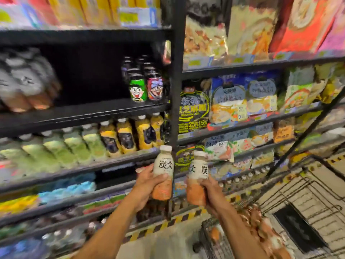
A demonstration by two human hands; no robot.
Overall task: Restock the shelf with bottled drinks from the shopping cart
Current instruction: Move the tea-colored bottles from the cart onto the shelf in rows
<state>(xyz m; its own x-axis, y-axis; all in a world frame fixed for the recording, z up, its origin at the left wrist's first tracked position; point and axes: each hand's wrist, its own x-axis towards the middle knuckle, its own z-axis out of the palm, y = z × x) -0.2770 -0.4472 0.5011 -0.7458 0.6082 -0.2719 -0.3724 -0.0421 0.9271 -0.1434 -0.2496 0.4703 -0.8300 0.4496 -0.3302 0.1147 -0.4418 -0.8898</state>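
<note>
The person's left hand (146, 185) is gripping one white-capped bottle (163, 166) upright, and the right hand (211, 192) is gripping a second bottle (198, 171) just beside it, both raised near the dark shelf (84, 114). More bottles (261, 228) are lying in the shopping cart (212, 245) at the near right.

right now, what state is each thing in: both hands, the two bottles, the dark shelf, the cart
left hand, grips the left bottle
left bottle, upright, white cap on, not yet on a shelf
right hand, grips the right bottle
right bottle, upright, cap on, not yet on a shelf
dark shelf, bare in the middle, cans at its right end
shopping cart, holds more bottles
</note>
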